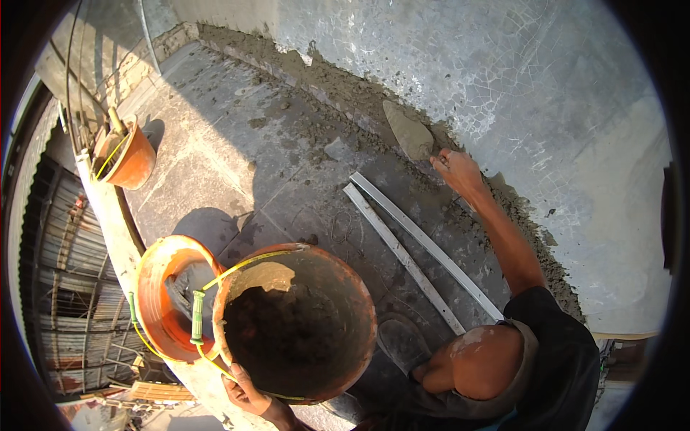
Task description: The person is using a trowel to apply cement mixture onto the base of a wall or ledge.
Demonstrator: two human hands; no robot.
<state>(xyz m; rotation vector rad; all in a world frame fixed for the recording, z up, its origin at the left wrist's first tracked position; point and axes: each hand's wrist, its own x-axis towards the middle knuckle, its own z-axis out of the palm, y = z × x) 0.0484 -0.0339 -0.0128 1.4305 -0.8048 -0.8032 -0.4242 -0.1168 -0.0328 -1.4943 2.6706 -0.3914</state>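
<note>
Mortar-coated pointed trowel (408,133), right hand (460,173)

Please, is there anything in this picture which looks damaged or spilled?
Yes: fine crack-like lines cover part of the gray wall, suggesting surface damage. Mortar crumbs lie scattered on the floor, as if spilled.

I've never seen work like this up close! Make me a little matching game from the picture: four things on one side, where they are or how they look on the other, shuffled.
1. Trowel
2. Metal bars
3. Largest-looking bucket
4. Smallest-looking bucket

A. Sunlit, with a stick-like handle poking out
B. Touched by the left hand
C. Held in the right hand
D. Long and pale, lying on the floor

Pairs: 1-C, 2-D, 3-B, 4-A
</note>
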